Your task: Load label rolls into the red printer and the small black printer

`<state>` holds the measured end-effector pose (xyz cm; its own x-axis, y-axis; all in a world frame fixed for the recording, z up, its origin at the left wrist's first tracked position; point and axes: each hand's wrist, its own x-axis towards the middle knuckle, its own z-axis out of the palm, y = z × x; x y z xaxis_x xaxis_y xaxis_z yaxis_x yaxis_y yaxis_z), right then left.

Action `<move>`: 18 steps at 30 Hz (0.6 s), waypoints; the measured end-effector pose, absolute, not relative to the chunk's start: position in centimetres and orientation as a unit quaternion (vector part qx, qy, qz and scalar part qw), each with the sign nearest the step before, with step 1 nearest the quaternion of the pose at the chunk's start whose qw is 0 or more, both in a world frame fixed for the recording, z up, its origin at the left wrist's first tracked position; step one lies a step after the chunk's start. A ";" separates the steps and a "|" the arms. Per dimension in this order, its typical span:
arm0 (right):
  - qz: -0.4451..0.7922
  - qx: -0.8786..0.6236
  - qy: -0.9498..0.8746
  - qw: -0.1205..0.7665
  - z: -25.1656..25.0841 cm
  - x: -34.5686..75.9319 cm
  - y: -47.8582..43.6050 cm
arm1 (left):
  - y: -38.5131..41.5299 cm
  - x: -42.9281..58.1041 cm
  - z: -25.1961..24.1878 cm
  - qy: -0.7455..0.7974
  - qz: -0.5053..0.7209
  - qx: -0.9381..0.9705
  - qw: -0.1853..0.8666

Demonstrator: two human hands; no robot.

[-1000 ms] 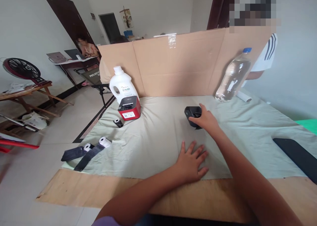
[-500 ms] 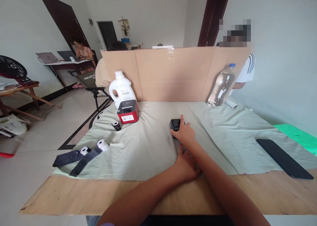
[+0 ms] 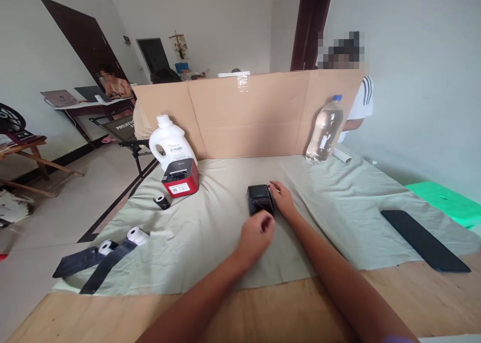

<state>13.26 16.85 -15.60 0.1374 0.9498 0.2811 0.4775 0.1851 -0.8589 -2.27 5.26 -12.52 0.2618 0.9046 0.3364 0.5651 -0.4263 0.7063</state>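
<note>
A small black box-shaped device (image 3: 259, 198) lies on the pale green cloth (image 3: 210, 222) in the middle of the table. My right hand (image 3: 282, 199) rests against its right side, fingers curled round the edge. Just below the device my left hand (image 3: 256, 235) hovers over the cloth, fingers loosely curled with nothing seen in them.
A red and black label printer (image 3: 179, 176) and a white jug (image 3: 167, 141) stand at the back left, a small black roll (image 3: 162, 201) nearby. White paper rolls (image 3: 136, 235) with dark strips lie front left. A water bottle (image 3: 323, 129), cardboard screen (image 3: 244, 113), dark phone (image 3: 424, 239). Another person stands behind the screen.
My right hand has drawn the black device toward me and leftward across the cloth. My left hand has lifted off the cloth, where it lay flat, and curled up near the device.
</note>
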 end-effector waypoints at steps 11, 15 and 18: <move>0.180 -0.623 -0.677 0.348 -14.8 12.9 15.7 | 12.4 -7.1 -16.9 0.522 0.330 0.767 0.172; 0.183 -0.629 -0.676 0.337 -14.8 12.9 15.8 | 11.9 -7.1 -16.7 0.550 0.299 0.763 0.159; 0.187 -0.634 -0.672 0.333 -14.6 12.8 15.8 | 11.7 -7.2 -16.1 0.577 0.265 0.760 0.139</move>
<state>12.85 15.77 -14.63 0.0265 0.9774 0.2096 0.7283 0.1247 -0.6738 -7.17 11.71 -16.09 0.1937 0.9506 0.2426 0.8030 -0.2957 0.5175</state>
